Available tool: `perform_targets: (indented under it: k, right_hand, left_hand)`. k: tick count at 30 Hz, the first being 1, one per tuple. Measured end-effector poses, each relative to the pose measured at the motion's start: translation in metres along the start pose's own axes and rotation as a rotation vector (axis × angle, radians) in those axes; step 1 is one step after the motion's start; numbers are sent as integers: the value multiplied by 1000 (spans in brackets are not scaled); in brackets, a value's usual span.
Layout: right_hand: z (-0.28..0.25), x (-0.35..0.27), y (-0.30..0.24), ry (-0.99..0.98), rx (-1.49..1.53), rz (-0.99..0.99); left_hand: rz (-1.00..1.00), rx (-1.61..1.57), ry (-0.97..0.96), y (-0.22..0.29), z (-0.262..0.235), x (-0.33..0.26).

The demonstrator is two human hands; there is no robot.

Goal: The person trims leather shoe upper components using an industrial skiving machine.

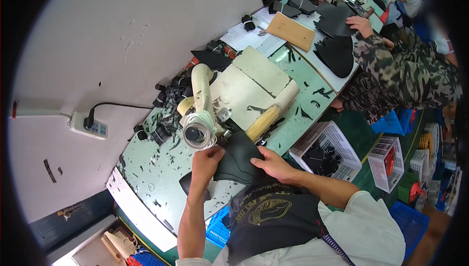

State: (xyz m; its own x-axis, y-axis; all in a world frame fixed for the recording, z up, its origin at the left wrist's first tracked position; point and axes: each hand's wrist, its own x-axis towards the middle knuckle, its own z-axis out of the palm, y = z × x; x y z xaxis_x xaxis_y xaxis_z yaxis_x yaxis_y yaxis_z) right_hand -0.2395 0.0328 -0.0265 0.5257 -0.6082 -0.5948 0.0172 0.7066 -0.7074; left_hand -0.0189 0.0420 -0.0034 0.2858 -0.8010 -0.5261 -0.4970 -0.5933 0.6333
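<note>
Several dark, leather-like sheet pieces point(237, 161) lie stacked and fanned out in front of a cream-coloured machine point(254, 82). Their far edge reaches up to the machine's working part. My left hand point(207, 164) is closed at the left edge of the pieces, its fingertips partly hidden, just below a clear round guard point(199, 131). From the other side, my right hand point(271, 163) grips their right edge, thumb on top. A brush-like bundle of pale bristles point(264, 123) sits on the machine beyond the right hand. Another dark piece point(188, 184) rests by my left wrist.
Dark scraps and rolled bundles point(168, 112) litter the green tabletop point(161, 168). A white crate point(326, 151) with dark pieces stands on the floor at right. Farther right, a co-worker in a camouflage sleeve point(376, 53) handles dark sheets point(336, 19). A power strip point(88, 125) hangs at the wall.
</note>
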Motion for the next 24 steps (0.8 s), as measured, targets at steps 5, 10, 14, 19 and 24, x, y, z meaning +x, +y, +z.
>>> perform_targets:
  k: [5,10,14,19,24]
  right_hand:
    - [4,2,0,-32,33,-12]
    - [4,-1,-3,5,139,-8]
    - [2,0,2,11,162,-15]
    - [7,-3,-10,-1,200,55]
    - [1,1,1,9,110,-59]
  left_hand:
    - [-33,-91,-35,-3,-9,-4]
    - [11,-174,3,-16,2,5]
    - [-24,-280,-47,-21,-6,-6]
    - [48,59,114,0,3,2]
    - [19,-319,-15,-16,-4,-8]
